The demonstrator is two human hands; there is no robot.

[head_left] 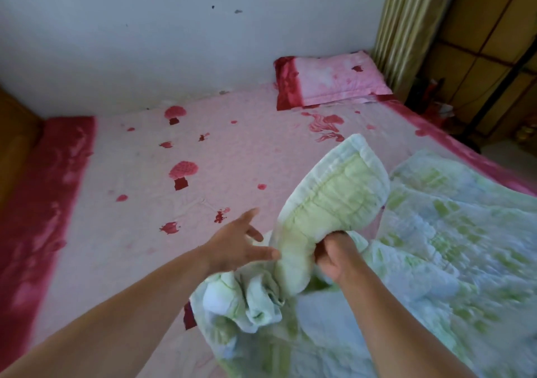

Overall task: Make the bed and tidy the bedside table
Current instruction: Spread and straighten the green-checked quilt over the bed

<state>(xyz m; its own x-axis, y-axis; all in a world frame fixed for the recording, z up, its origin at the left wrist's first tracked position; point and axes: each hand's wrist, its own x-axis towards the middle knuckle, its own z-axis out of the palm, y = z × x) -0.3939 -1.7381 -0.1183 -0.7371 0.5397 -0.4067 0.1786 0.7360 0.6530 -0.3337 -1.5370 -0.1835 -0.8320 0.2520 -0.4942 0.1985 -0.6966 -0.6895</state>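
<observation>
**A:** Quilt (421,232), green and white, lay bunched over the near right part of the bed (145,174), and the right hand (334,257) was clamped round a gathered corner of it, with the padded edge flaring up above the fist.

**B:** And the left hand (241,242)?

**A:** Open, fingers spread, just beside the bundle on its left and gripping nothing. My guess: it was about to take a second hold.

**B:** Where could it have gone wrong?

**A:** One-handed, that fistful could twist. A shake from there might have left the quilt skewed or slid it off the near right edge, where cloth already ran out of frame. A loose wad hung below the hands too, and it could have snagged.

**B:** Any room to spread?

**A:** Plenty. The pink sheet was bare to the left and far across to the wall (145,43). The pillow (331,79) sat at the far right corner, well apart. No bedside bench in sight.
</observation>
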